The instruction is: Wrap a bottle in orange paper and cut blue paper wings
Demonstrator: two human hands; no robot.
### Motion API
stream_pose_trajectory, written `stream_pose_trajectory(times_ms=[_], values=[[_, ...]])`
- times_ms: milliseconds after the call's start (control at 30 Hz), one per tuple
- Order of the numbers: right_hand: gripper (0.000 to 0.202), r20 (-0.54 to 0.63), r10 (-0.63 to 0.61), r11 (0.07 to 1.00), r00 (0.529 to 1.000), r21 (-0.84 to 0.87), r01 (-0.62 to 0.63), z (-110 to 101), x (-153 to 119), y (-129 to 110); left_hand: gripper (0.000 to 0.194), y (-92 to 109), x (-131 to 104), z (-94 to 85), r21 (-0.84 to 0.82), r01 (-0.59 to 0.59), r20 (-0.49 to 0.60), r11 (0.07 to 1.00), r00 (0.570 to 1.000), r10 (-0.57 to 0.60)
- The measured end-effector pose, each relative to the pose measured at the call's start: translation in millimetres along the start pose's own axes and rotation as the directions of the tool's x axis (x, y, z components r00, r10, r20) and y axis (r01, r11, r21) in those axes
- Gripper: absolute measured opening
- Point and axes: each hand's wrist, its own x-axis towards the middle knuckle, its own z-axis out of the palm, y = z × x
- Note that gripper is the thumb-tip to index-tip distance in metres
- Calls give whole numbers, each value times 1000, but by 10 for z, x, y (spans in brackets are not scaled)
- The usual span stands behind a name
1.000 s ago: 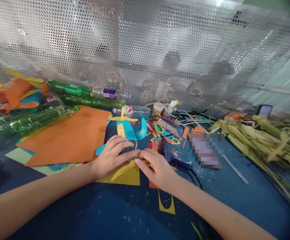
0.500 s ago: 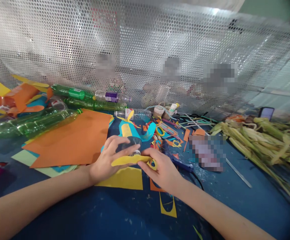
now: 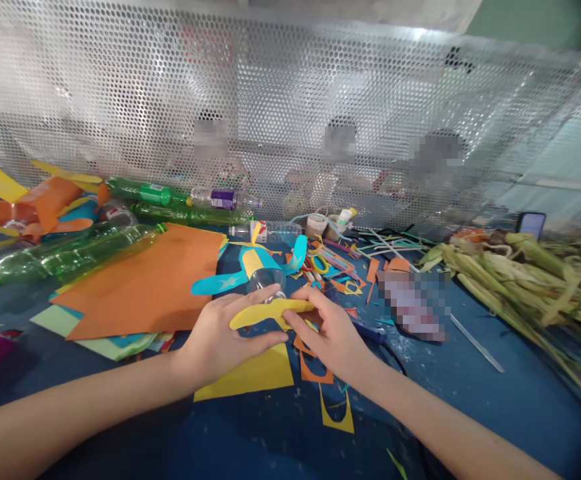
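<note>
Medium-bright indoor light, wide lens bending the frame edges.
Silver sheet is throwing scattered glints, peaking along its top edge; green bottle is catching highlights. Blue surface is going dim toward the bottom; top-right corner is vignetting black. Left hand and right hand are reading fairly sharp; shapes behind the sheet are blurring. Pixel blocks are masking patches.

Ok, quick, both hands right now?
Left hand: thumb spread, fingers at the bottle; grip can't be told.
Right hand: closed, pinching the yellow propeller.
</note>
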Motion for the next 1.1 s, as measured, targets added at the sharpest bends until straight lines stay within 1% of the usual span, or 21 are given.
stream_pose_trajectory(times_ms=[100,167,233,400,533,667,767,833,967,1100], values=[[11,-24,-7,1000,1000,24,8,9,-5,21,41,37,-19,11,-124,81,-9,989,997,-83],[16,-26,-3,996,1000,84,6,23,-9,32,33,45,-23,13,-179,108,-5,978,994,-111],[18,-18,8,994,1000,111,-6,39,-12,39,30,45,-25,15,-198,121,6,973,993,-122],[15,-28,24,995,999,97,-21,52,-15,36,28,21,-41,29,-238,158,34,958,988,-154],[11,-12,7,996,1000,92,-6,35,-19,27,28,5,-46,37,-327,218,81,919,976,-203],[11,18,11,994,1000,106,-13,9,-11,31,28,-12,-45,36,-403,247,97,881,969,-227],[12,57,13,986,998,167,-23,-8,11,38,28,-22,-49,19,-419,260,117,870,966,-233],[14,66,26,980,998,194,-38,-10,25,47,29,-17,-52,5,-409,244,131,879,969,-209],[18,44,77,985,996,149,-82,8,31,80,31,10,-48,14,-339,202,140,919,977,-163],[17,64,92,974,994,201,-103,19,30,117,29,-15,-39,77,-284,220,114,933,974,-194]])
